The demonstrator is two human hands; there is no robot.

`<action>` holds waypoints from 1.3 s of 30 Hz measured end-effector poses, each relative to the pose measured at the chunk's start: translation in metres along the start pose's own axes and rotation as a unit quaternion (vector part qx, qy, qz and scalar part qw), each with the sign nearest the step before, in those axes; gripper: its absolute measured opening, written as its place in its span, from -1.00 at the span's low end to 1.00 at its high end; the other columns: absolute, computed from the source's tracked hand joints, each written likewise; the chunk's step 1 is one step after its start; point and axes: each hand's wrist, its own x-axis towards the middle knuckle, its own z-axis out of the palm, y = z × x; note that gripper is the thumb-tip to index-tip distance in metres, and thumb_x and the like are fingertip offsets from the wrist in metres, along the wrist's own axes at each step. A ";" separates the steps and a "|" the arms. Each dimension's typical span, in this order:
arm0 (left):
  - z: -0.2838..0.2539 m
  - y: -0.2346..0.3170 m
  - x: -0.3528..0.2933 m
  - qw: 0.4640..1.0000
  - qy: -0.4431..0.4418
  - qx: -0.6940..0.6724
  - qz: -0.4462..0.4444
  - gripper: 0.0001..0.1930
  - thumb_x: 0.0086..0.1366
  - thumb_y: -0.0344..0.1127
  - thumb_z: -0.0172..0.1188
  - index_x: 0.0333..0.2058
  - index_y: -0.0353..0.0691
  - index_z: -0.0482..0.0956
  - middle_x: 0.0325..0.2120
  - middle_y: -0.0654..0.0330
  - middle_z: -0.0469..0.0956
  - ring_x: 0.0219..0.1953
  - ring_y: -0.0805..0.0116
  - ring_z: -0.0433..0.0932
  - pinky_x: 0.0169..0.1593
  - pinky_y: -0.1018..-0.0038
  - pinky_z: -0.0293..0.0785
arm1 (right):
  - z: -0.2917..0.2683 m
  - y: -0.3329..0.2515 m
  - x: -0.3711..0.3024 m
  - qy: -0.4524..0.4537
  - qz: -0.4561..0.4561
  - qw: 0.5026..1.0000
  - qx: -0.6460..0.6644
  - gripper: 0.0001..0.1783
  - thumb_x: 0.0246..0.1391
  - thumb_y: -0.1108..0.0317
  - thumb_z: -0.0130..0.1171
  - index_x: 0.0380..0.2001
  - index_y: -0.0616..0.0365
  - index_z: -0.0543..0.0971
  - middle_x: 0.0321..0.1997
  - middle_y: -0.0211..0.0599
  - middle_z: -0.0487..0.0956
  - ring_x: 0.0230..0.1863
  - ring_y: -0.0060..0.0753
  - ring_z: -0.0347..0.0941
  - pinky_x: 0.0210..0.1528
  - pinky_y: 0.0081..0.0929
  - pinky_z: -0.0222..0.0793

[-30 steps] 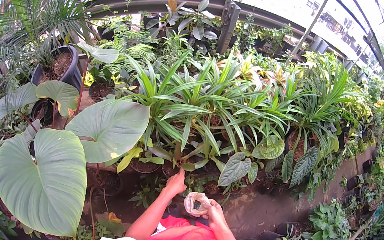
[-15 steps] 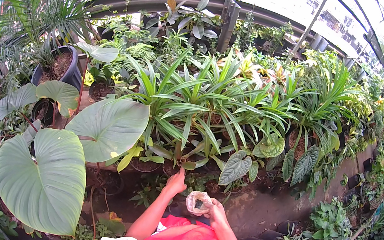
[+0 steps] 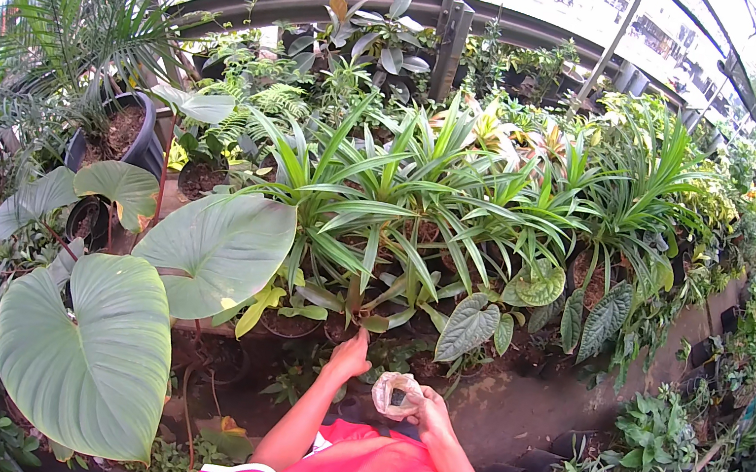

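Note:
My left hand (image 3: 350, 355) reaches to the edge of a small pot (image 3: 340, 328) under the long-leaved plants. Its fingers are closed together, their tips at the soil by the base of a strappy green plant (image 3: 354, 294); whatever they may pinch is hidden. In my right hand (image 3: 434, 417) is a small, whitish see-through plastic bag (image 3: 395, 396), gripped by its side. The bag's mouth gapes upward, and something dark shows inside, too small to name. The two hands are apart, both in front of the plant row.
Large heart-shaped leaves (image 3: 84, 352) spread at the left, close to my left arm. Dark patterned leaves (image 3: 468, 329) hang over the row's front edge. A tilted dark pot (image 3: 146, 142) holds a palm. Behind runs a metal rail (image 3: 523, 28). More low plants (image 3: 655, 432) grow at right.
The view has shifted very slightly. My left hand stays at the pot's edge, and my right hand still holds the plastic bag, with little visible movement.

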 end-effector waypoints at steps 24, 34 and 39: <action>-0.028 0.019 -0.035 0.991 0.134 0.000 -0.026 -0.75 0.15 -0.34 0.16 -0.18 -0.22 0.43 -0.28 -0.04 0.58 -0.19 -0.07 0.56 -0.12 0.11 0.46 | -0.009 0.002 0.006 0.013 -0.003 1.000 0.000 -0.89 0.10 0.46 0.06 -0.27 0.16 0.41 -0.48 -0.36 0.50 -0.58 -0.59 0.41 -0.62 -0.67 0.15; -0.035 0.014 -0.037 0.971 0.221 -0.066 -0.058 -0.84 0.13 -0.33 0.22 -0.32 -0.21 0.52 -0.43 0.08 0.62 -0.32 0.00 0.60 -0.24 0.18 0.48 | -0.007 0.001 0.009 -0.008 0.010 1.000 0.005 -0.85 0.09 0.47 0.04 -0.23 0.18 0.41 -0.38 -0.29 0.52 -0.48 -0.51 0.47 -0.54 -0.60 0.33; -0.039 0.018 -0.038 0.960 0.279 -0.029 -0.018 -0.81 0.13 -0.28 0.24 -0.30 -0.22 0.55 -0.37 0.07 0.62 -0.29 0.04 0.60 -0.21 0.21 0.49 | -0.001 0.000 0.009 0.007 0.011 1.000 0.015 -0.86 0.10 0.48 0.03 -0.23 0.18 0.41 -0.38 -0.29 0.52 -0.49 -0.50 0.47 -0.52 -0.59 0.34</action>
